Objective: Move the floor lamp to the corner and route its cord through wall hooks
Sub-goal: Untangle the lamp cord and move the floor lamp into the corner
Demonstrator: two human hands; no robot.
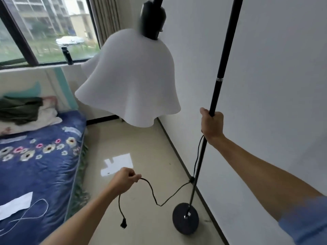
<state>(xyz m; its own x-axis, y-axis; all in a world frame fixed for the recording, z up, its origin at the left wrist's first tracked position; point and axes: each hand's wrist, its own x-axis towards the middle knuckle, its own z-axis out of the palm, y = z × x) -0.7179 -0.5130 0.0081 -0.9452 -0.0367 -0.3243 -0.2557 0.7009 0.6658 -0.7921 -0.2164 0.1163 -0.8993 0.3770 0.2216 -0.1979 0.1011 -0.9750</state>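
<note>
My left hand (125,179) was nearest, fist closed around the black cord (154,194), pinching it a short way up from the plug (123,225), which dangled free below my wrist. I held it up so the slack wouldn't drag or snag under the lamp while I shifted it. From my fist the cord sagged in a loop and ran over to a clip low on the pole (215,96), then up alongside it.

Round black base (185,218) sat on the tiled floor (141,149), just beside the baseboard of the right wall (276,68); can't tell if it was fully flat or slightly lifted.

My right hand (211,123) was wrapped tight around the pole at mid height, a good spot to steer and keep the floor lamp from tipping.

White wavy shade (131,82) hung off the curved top arm, between me and the corner.

Farther left: bed (40,156), then window (44,27). The corner lay ahead past the shade, so judged the move unfinished. No wall hooks visible; cord routing not yet started.
</note>
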